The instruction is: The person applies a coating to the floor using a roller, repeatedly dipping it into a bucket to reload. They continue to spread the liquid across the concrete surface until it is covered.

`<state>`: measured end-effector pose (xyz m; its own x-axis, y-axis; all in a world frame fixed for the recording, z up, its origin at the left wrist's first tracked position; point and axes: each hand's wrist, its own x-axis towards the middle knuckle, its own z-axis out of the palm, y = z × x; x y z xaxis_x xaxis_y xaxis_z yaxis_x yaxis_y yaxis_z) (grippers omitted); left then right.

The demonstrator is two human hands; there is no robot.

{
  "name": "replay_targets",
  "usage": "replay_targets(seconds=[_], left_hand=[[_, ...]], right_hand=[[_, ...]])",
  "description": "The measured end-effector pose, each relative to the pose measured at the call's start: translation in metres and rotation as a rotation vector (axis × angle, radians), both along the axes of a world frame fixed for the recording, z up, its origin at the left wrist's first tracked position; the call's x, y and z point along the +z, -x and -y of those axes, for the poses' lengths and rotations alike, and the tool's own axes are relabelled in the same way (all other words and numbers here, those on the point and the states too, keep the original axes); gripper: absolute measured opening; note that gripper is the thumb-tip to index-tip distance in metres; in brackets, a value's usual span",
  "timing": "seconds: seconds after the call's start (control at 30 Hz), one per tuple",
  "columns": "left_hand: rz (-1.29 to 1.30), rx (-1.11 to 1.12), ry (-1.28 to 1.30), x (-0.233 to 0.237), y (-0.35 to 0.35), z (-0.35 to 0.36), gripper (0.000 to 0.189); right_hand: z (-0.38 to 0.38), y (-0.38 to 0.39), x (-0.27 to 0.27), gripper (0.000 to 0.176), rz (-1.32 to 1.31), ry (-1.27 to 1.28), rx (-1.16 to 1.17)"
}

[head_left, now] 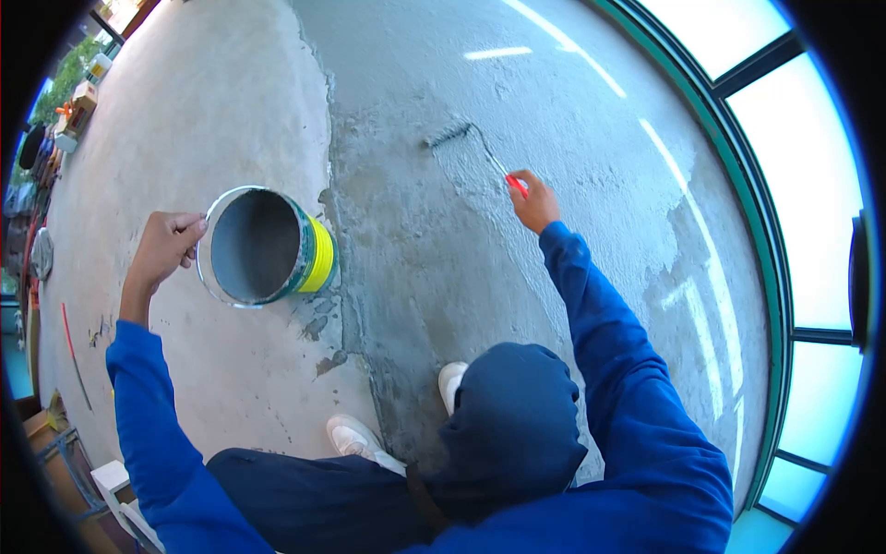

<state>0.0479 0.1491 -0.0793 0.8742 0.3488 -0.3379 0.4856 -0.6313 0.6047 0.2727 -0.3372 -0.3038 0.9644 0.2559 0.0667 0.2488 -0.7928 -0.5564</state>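
My left hand (170, 242) is closed at the side of a round bucket (317, 255), its fingers pinching the thin wire handle. The bucket is dark with a bright yellow band, tilted so that its grey inside faces me. Out to the right, my right hand (535, 201) grips the red handle of a paint roller (495, 159). Its metal frame reaches up and left to a grey, wet-looking roller head lying on the floor. Around the head spreads a wet grey coating (591, 175) with a rough, shiny texture.
Paler, dry floor (203, 102) lies left of a ragged coating edge. My white shoes (355, 436) stand near that edge. Green-framed windows (794, 175) curve along the right. Boxes (81, 103) and other items line the far left, with a thin red stick (70, 337) on the floor.
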Motion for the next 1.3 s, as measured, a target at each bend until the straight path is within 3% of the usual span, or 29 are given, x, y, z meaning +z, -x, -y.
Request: replay_targets(seconds=[0.27, 0.47, 0.77, 1.13, 1.3], left_hand=[[0.068, 0.064, -0.019, -0.003, -0.007, 0.013, 0.023], [0.069, 0.062, -0.008, -0.008, -0.004, 0.004, 0.025], [-0.04, 0.116, -0.115, -0.004, -0.009, 0.017, 0.02], [-0.068, 0.068, -0.33, -0.008, -0.01, 0.022, 0.02], [-0.078, 0.076, -0.268, -0.012, -0.008, 0.013, 0.027]], right_hand=[[-0.105, -0.135, 0.011, 0.029, 0.065, -0.01, 0.058], [-0.116, -0.157, -0.002, 0.032, -0.028, 0.166, 0.082], [-0.033, -0.051, -0.011, 0.035, -0.024, 0.212, 0.013], [0.169, 0.157, -0.016, 0.038, -0.086, 0.125, -0.035], [0.252, 0.256, -0.004, 0.04, -0.191, 0.102, -0.119]])
